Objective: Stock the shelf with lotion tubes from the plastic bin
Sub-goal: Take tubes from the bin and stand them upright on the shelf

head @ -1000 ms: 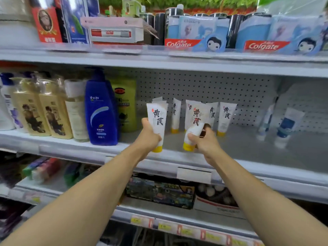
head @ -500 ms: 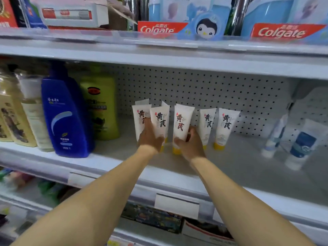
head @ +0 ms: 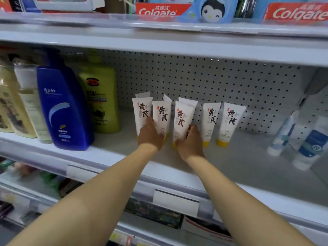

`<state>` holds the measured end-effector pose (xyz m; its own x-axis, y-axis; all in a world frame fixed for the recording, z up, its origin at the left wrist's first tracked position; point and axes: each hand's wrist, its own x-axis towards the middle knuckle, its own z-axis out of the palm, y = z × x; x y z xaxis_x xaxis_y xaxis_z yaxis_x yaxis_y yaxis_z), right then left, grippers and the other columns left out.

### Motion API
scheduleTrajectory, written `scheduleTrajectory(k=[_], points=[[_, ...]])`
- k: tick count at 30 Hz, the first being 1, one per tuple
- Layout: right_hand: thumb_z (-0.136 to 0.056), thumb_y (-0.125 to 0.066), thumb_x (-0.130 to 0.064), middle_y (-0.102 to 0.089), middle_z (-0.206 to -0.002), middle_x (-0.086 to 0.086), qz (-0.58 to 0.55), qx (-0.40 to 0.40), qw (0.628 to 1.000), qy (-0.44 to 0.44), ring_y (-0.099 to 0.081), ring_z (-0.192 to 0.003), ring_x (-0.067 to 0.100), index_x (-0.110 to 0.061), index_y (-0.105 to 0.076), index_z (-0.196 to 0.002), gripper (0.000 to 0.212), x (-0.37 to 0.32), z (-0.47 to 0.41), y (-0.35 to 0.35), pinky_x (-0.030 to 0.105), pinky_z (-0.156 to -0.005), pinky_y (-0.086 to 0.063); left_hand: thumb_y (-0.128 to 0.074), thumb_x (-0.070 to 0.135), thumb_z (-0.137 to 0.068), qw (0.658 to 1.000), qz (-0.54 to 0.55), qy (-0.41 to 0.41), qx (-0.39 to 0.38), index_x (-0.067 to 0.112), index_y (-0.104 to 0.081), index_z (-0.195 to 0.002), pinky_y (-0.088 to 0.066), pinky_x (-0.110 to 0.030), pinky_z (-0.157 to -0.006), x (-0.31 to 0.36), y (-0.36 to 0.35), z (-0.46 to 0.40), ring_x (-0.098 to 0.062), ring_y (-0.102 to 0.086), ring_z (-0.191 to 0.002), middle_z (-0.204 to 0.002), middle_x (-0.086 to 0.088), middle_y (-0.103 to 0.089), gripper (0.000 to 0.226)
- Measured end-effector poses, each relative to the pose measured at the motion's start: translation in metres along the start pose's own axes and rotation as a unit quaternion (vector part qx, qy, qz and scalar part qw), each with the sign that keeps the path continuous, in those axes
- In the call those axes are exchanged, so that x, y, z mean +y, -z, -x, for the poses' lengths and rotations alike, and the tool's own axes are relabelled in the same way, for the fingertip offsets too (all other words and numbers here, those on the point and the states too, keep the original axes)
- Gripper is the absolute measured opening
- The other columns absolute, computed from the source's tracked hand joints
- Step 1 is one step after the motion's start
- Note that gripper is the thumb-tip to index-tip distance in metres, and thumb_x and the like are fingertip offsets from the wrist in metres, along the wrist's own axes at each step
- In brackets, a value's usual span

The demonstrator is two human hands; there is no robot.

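Observation:
Several white lotion tubes with yellow caps stand cap-down in a row on the middle shelf (head: 230, 164), with a few more behind them. My left hand (head: 150, 134) holds the lower part of the second tube from the left (head: 161, 113), right beside the leftmost tube (head: 142, 110). My right hand (head: 190, 142) curls its fingers round the base of the third tube (head: 182, 118), which leans slightly. Two more tubes (head: 211, 115) (head: 231, 118) stand free to the right. The plastic bin is out of view.
A blue shampoo bottle (head: 63, 107) and a green bottle (head: 101, 102) stand left of the tubes. Blue-and-white tubes (head: 308, 144) lean at the far right. Colgate boxes (head: 156, 10) fill the shelf above. Bare shelf lies between the lotion row and the blue-and-white tubes.
Both hands carried their tubes from the shelf's front edge back into the row and set them down cap-first. My head has come closer to the shelf.

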<state>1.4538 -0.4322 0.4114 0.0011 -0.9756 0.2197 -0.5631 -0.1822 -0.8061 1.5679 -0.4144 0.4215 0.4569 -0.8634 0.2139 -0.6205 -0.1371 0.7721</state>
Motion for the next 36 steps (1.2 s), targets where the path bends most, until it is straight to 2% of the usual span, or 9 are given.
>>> scheduleTrajectory(k=[5,8,11,14,19,26,30,33,36], points=[[-0.078,-0.069,-0.019,-0.042,-0.131,0.015,0.146,-0.042,0.987,-0.062,-0.043,-0.122,0.036,-0.009,-0.036,-0.128,0.06,-0.007,0.024,0.014,0.041,-0.096,-0.044,-0.062,0.015,-0.085,0.999,-0.032,0.015,-0.021,0.011,-0.037,-0.125,-0.05,-0.038,-0.085,-0.012,0.02,0.016,-0.034,-0.059,-0.106,-0.119,-0.014,-0.059,0.047],[-0.078,-0.07,-0.028,-0.037,-0.133,0.015,0.215,-0.091,0.971,-0.045,-0.037,-0.125,0.035,-0.009,-0.032,-0.132,0.068,-0.017,0.051,0.019,0.039,-0.1,-0.041,-0.064,0.017,-0.084,0.998,-0.057,0.007,-0.02,0.012,-0.044,-0.123,-0.051,-0.038,-0.085,-0.023,0.043,0.032,-0.033,-0.06,-0.103,-0.114,-0.014,-0.062,0.045],[-0.079,-0.069,-0.035,-0.036,-0.135,0.015,0.232,-0.143,0.962,0.01,-0.033,-0.126,0.035,-0.009,-0.035,-0.133,0.068,-0.034,0.082,0.015,0.04,-0.102,-0.04,-0.062,0.017,-0.083,0.995,-0.097,0.008,-0.021,0.012,-0.05,-0.115,-0.051,-0.038,-0.084,-0.035,0.074,0.048,-0.032,-0.059,-0.102,-0.113,-0.013,-0.061,0.035],[-0.081,-0.068,-0.036,-0.024,-0.148,0.009,0.228,-0.167,0.958,0.052,-0.019,-0.136,0.032,-0.013,-0.029,-0.138,0.073,-0.056,0.114,0.0,0.039,-0.109,-0.031,-0.061,0.02,-0.085,0.992,-0.126,0.012,-0.014,0.016,-0.045,-0.119,-0.049,-0.038,-0.086,-0.055,0.109,0.069,-0.03,-0.056,-0.106,-0.117,-0.009,-0.058,0.038],[-0.083,-0.065,-0.031,-0.027,-0.146,0.008,0.212,-0.207,0.951,0.089,-0.021,-0.134,0.03,-0.018,-0.028,-0.141,0.07,-0.085,0.166,-0.044,0.038,-0.105,-0.031,-0.058,0.018,-0.085,0.991,-0.132,0.019,0.0,0.013,-0.045,-0.122,-0.047,-0.042,-0.092,-0.113,0.167,0.109,-0.031,-0.053,-0.114,-0.124,-0.011,-0.057,0.04],[-0.079,-0.069,-0.036,-0.032,-0.139,0.011,0.215,-0.284,0.928,0.11,-0.024,-0.131,0.032,-0.017,-0.03,-0.14,0.075,-0.102,0.239,-0.121,0.04,-0.105,-0.033,-0.06,0.019,-0.083,0.975,-0.181,0.127,-0.031,0.012,-0.046,-0.12,-0.046,-0.041,-0.093,-0.212,0.23,0.166,-0.032,-0.052,-0.114,-0.124,-0.013,-0.055,0.04],[-0.081,-0.067,-0.035,-0.032,-0.137,0.013,0.247,-0.329,0.903,0.126,-0.025,-0.129,0.034,-0.016,-0.03,-0.139,0.071,-0.099,0.277,-0.168,0.039,-0.102,-0.032,-0.059,0.017,-0.083,0.966,-0.182,0.179,-0.05,0.009,-0.046,-0.115,-0.049,-0.043,-0.084,-0.269,0.254,0.199,-0.035,-0.056,-0.104,-0.116,-0.017,-0.056,0.035],[-0.081,-0.067,-0.034,-0.033,-0.137,0.012,0.262,-0.361,0.885,0.135,-0.028,-0.127,0.034,-0.016,-0.031,-0.138,0.07,-0.092,0.3,-0.199,0.037,-0.1,-0.034,-0.063,0.021,-0.081,0.957,-0.19,0.215,-0.05,0.008,-0.048,-0.111,-0.048,-0.04,-0.084,-0.309,0.265,0.221,-0.034,-0.055,-0.107,-0.116,-0.017,-0.057,0.035],[-0.081,-0.067,-0.033,-0.031,-0.141,0.013,0.273,-0.405,0.861,0.144,-0.025,-0.131,0.034,-0.015,-0.03,-0.139,0.071,-0.078,0.32,-0.232,0.037,-0.104,-0.031,-0.061,0.019,-0.083,0.945,-0.187,0.261,-0.065,0.009,-0.049,-0.113,-0.047,-0.038,-0.084,-0.349,0.267,0.245,-0.032,-0.055,-0.108,-0.119,-0.014,-0.057,0.034]])
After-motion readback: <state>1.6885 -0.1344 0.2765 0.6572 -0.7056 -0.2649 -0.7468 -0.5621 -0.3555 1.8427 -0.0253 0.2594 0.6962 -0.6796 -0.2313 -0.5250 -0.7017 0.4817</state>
